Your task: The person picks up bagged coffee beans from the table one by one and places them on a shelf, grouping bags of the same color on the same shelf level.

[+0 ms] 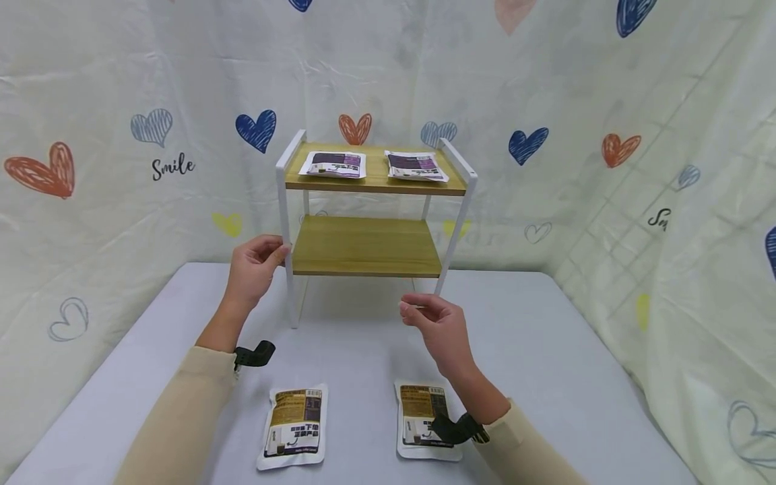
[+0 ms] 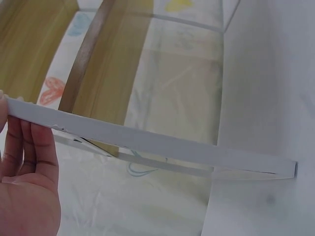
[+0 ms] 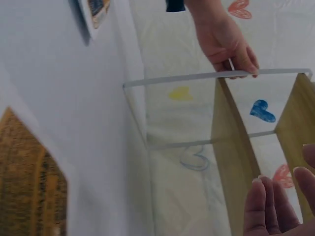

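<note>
A small two-tier shelf (image 1: 366, 246) with wood-look boards and a white frame stands at the back of the table. My left hand (image 1: 251, 269) pinches its front left leg (image 2: 147, 142), thumb on one side and fingers on the other. In front of the shelf's lower right side, my right hand (image 1: 439, 333) hovers with loosely bent fingers and nothing between them. Two purple-and-white pouches (image 1: 335, 164) (image 1: 416, 166) lie side by side on the top board. The lower board (image 1: 366, 249) bears nothing.
Two brown-and-white pouches lie on the white table (image 1: 358, 357) near the front: a left pouch (image 1: 295, 428) and a right pouch (image 1: 418, 411), the latter partly covered by the right wrist's camera strap. A heart-printed curtain (image 1: 206, 81) hangs behind and at the right.
</note>
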`<act>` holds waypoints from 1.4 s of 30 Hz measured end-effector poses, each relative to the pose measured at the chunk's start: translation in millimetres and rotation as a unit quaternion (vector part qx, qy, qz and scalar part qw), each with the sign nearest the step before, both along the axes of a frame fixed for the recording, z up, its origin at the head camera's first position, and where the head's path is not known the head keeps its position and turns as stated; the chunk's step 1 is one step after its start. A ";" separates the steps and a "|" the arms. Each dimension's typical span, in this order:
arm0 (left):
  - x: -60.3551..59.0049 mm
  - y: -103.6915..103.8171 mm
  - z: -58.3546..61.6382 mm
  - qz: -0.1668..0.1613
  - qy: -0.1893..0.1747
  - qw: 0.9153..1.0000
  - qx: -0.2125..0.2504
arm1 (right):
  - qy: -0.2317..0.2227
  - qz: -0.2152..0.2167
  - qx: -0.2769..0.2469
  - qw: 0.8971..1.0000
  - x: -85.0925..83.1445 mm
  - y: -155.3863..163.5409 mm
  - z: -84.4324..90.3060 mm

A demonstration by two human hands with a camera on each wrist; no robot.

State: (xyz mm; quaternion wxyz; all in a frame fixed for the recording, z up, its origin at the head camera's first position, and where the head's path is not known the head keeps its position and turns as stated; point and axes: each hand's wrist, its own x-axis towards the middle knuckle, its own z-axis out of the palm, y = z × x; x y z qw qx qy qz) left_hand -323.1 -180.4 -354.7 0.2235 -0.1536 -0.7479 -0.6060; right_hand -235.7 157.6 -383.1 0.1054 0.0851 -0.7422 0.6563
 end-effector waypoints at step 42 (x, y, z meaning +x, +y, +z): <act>-0.3 0.1 1.3 0.011 -0.016 1.000 -0.017 | -0.180 -0.082 0.136 0.971 71.7 52.6 -60.3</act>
